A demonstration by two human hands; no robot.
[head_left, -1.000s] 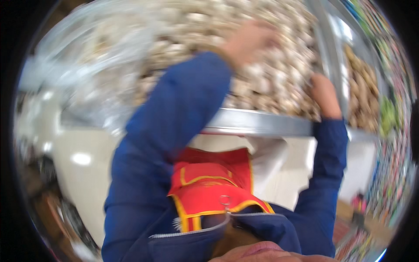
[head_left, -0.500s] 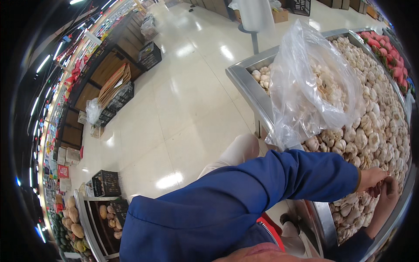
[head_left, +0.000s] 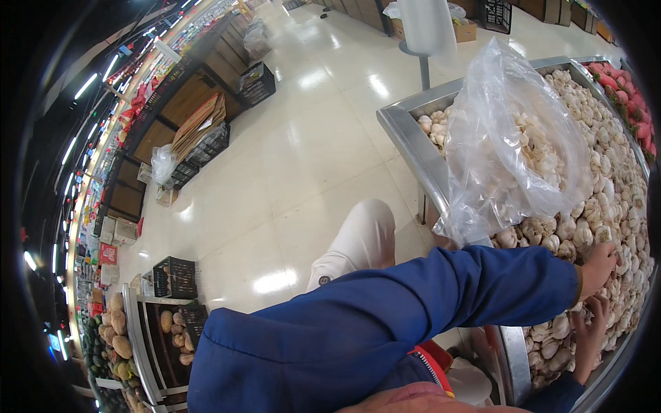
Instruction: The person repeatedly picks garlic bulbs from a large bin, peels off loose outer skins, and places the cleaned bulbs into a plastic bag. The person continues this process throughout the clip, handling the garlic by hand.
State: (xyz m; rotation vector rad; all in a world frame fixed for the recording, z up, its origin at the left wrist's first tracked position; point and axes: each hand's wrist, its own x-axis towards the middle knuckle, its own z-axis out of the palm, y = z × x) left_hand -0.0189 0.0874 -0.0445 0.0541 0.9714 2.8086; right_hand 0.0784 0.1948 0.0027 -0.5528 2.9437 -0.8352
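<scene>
Head view: both hands down at garlic [head_left: 615,193], loose bulbs heaped in a metal bin [head_left: 514,354]. Left hand [head_left: 599,267] comes across from a long blue sleeve [head_left: 427,296], over the near part of the heap; fingers bent down onto bulbs, partly closed. Can't tell if it has hold of one, since fingertips are partly hidden. Right hand [head_left: 592,325] comes up from the lower right corner, just below the left, fingers parted and curved, about half open; no bulb clearly in its grip.

Step in hand, judging by the pose: picking through bulbs with both hands. Next move seems to call for fingers closing round a single bulb without dragging its neighbours; hands are near enough to get in each other's way.

Garlic lies under and all around both hands, with more toward the far end. Clear plastic bag [head_left: 475,186] sits on the heap, beyond the left hand and toward the left, mouth open, pale papery skins [head_left: 540,148] showing inside. Reddish-pink vegetables [head_left: 630,103] lie past the bin's far end.
</scene>
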